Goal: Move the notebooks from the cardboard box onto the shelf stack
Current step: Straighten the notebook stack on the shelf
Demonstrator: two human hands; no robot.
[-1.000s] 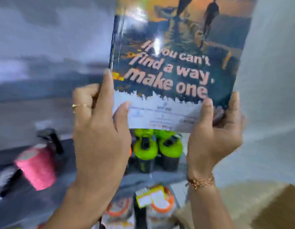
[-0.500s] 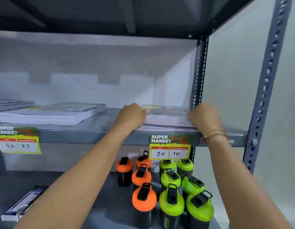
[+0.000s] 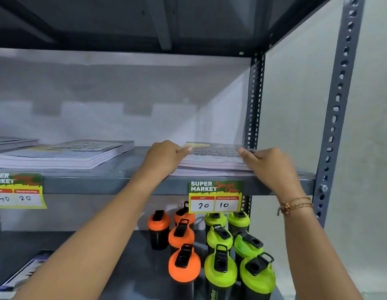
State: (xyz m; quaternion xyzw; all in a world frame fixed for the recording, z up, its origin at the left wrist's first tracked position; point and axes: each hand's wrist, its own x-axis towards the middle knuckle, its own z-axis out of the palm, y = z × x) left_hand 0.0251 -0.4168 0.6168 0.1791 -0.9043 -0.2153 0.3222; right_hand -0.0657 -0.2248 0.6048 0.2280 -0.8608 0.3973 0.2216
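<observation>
The right-hand notebook stack [image 3: 214, 158] lies flat on the grey shelf [image 3: 114, 182], near the right upright. Its top notebook has a dark printed cover. My left hand [image 3: 164, 158] is curled against the stack's left edge with its thumb on the top cover. My right hand [image 3: 272, 169] presses the right edge, thumb also on the cover. A second notebook stack [image 3: 64, 154] sits to the left on the same shelf. The cardboard box is out of view.
Price tags [image 3: 215, 197] hang from the shelf's front lip. Below stand orange-lidded bottles [image 3: 181, 234] and green-lidded bottles [image 3: 220, 269]. The perforated front post [image 3: 337, 109] rises close to my right wrist. Another shelf [image 3: 145, 24] hangs overhead.
One second ago both hands held a notebook upright before the camera. It now lies on top of the right stack, and my hands have slid slightly back along its sides.
</observation>
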